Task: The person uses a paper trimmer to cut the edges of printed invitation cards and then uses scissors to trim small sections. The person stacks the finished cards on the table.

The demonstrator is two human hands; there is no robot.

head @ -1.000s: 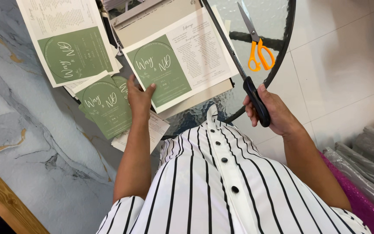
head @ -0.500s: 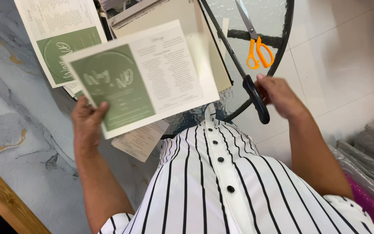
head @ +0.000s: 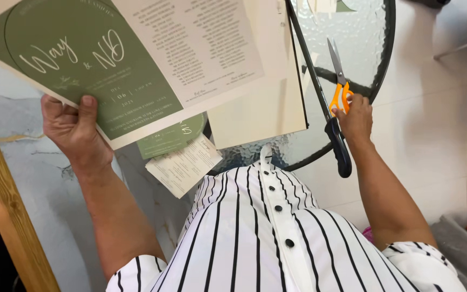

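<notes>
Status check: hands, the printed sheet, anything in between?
Left hand grips green-and-white printed sheet. Right hand on orange-handled scissors. Paper cutter arm beside scissors.

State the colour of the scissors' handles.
Orange, on the scissors at the right hand; the head view shows it.

A big printed sheet and a pair of orange scissors

The printed sheet (head: 136,59) is half green with curly white writing and half white with small lines of print. It is lifted up and tilted, pinched at its green bottom edge. The scissors (head: 338,81) have orange handles and shut silver blades. They lie flat on the bumpy glass desk (head: 363,38), blades pointing away.
</notes>
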